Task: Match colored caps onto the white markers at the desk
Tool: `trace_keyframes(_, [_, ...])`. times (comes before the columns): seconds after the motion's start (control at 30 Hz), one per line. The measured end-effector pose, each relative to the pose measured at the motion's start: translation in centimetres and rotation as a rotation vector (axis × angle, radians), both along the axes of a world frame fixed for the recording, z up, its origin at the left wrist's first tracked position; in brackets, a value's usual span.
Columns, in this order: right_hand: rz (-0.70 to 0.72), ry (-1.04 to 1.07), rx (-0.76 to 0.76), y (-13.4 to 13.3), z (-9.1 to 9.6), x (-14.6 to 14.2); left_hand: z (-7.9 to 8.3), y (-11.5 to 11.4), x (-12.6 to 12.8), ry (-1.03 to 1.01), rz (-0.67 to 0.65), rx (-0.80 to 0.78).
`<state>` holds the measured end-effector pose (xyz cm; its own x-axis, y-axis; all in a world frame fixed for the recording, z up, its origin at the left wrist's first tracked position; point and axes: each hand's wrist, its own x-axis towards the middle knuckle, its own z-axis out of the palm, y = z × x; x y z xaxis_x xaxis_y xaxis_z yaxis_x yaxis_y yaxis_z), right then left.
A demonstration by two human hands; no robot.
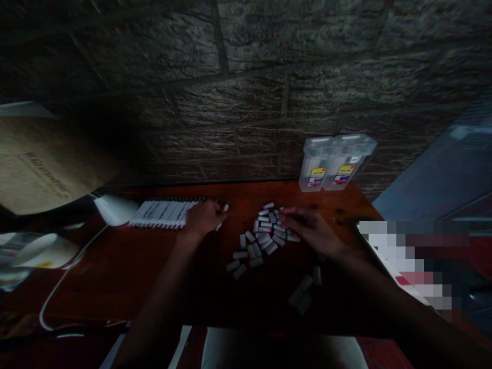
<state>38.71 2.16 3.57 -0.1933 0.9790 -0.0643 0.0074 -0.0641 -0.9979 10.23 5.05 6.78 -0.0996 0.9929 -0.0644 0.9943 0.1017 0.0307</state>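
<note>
My left hand (203, 218) is closed around a white marker (223, 216), whose tip points up and away from me. Under and beside that hand lies a tidy row of white markers (161, 214), side by side on the wooden table. My right hand (307, 225) reaches into a loose pile of marker caps (265, 226), its thumb and fingers pinched on a cap at the pile's right edge. The caps are pale, some with coloured ends. Several more caps (302, 292) lie in shadow nearer to me.
Two clear plastic cases (326, 164) stand against the stone wall at the back right. To the left are a lamp with a paper-like shade (46, 164), a paper cup (48, 251) and a white cable (57, 292). A blurred-out item (415, 266) lies at the right edge.
</note>
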Motion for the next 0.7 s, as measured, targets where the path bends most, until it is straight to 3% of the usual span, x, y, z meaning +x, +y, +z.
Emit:
trace_keyframes(0.27, [0.050,0.029,-0.051,-0.2,0.2,-0.3,-0.7,0.5,-0.8,-0.018,0.059,-0.029])
trace_keyframes(0.7, [0.069,-0.014,0.001,-0.2,0.2,-0.1,-0.9,0.9,-1.2,-0.012,0.122,-0.015])
